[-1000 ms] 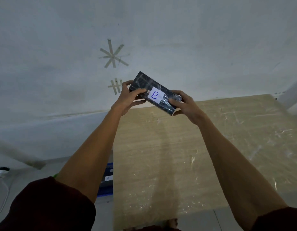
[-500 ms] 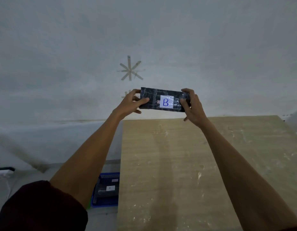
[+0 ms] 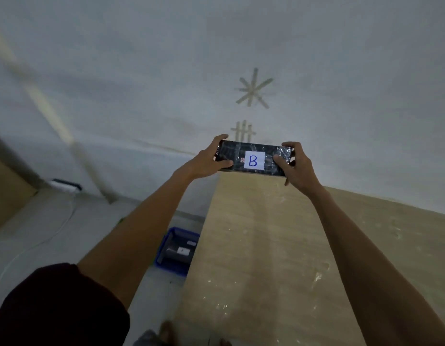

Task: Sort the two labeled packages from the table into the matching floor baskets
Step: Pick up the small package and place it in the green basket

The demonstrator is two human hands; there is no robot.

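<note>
A black plastic-wrapped package (image 3: 254, 159) with a white label marked "B" is held level in the air above the far edge of the wooden table (image 3: 279, 258). My left hand (image 3: 211, 161) grips its left end and my right hand (image 3: 295, 167) grips its right end. On the floor to the left of the table stands a blue basket (image 3: 166, 248), partly hidden by the table edge. A dark package with a white label (image 3: 180, 252) lies inside it; its letter is too small to read.
A white wall with tape marks (image 3: 252, 89) rises behind the table. A white cable (image 3: 54, 231) and a power strip (image 3: 66, 185) lie on the grey floor at the left. A wooden board (image 3: 6, 193) leans at the far left.
The view has swung left, showing more floor and the blue basket. The package stays held level in both hands, with the label facing me.
</note>
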